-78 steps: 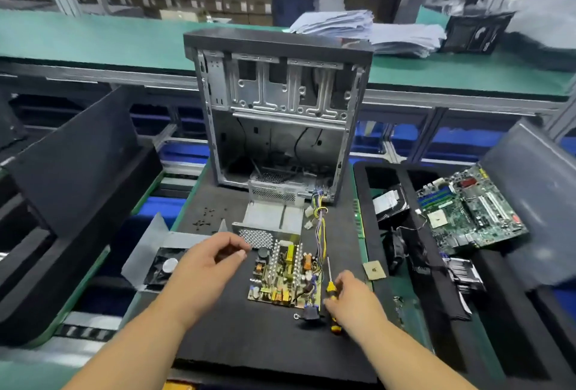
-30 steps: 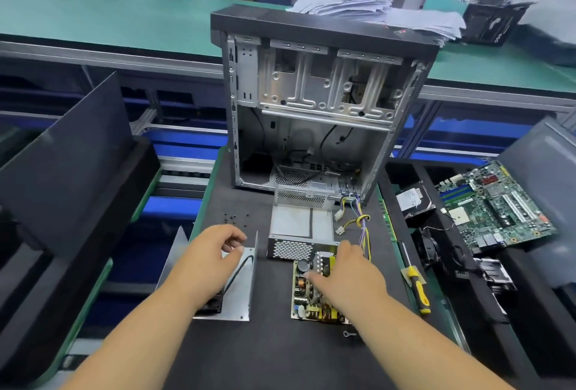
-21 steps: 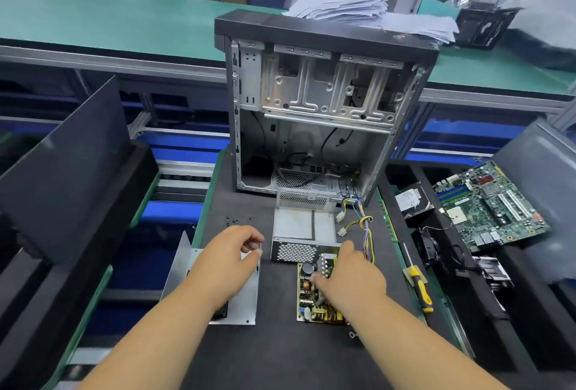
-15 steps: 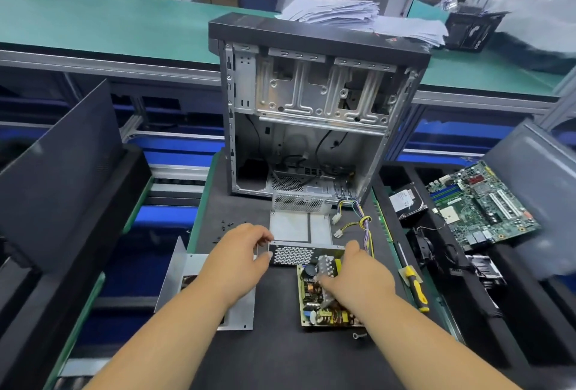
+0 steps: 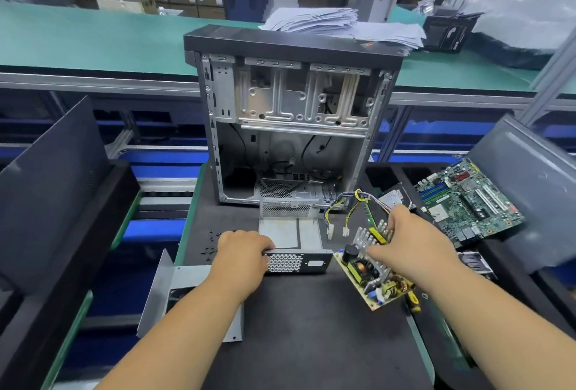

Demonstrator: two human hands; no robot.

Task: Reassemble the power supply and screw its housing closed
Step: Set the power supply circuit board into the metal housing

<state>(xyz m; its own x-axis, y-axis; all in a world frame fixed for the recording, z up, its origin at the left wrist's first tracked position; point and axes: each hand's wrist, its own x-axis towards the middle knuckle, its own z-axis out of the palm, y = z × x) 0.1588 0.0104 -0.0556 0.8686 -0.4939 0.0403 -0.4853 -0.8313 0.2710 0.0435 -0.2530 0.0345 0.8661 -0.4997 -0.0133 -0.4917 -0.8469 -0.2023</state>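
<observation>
Holding: my right hand (image 5: 414, 249) has the power supply board (image 5: 371, 277) pinched by its heatsink fins, fingers curled over the top, thumb on the near side; the board is lifted and tilted, its near corner low over the black mat (image 5: 311, 343).
Bracing: my left hand (image 5: 241, 254) grips the left end of the housing base (image 5: 294, 246), fingers curled over its perforated front wall.
Where the housing lies: to the left of the board and a little farther from me, the wall's right end just beside the board's left corner, with a small gap between them.
Long axis: the board runs diagonally, far end toward the upper right, near end toward me; the housing floor runs square to the mat edge. I judge the board must be swung round before it can drop in flat.
Cable bundle: the yellow and black wires (image 5: 349, 208) trail from the board's far end, connectors hanging over the mat to the right of the housing floor; they could snag on the wall.
Nearer hand: the left sits on the housing, the right carries the part.
Lid: the housing cover (image 5: 174, 289) lies on the mat's left edge, partly under my left forearm.
Screws: small black screws (image 5: 212, 244) lie on the mat left of my left hand.
Screwdriver: only a bit of its yellow handle (image 5: 414, 300) shows under the board.
Stage: early, I reckon; nothing seated or fastened yet.
</observation>
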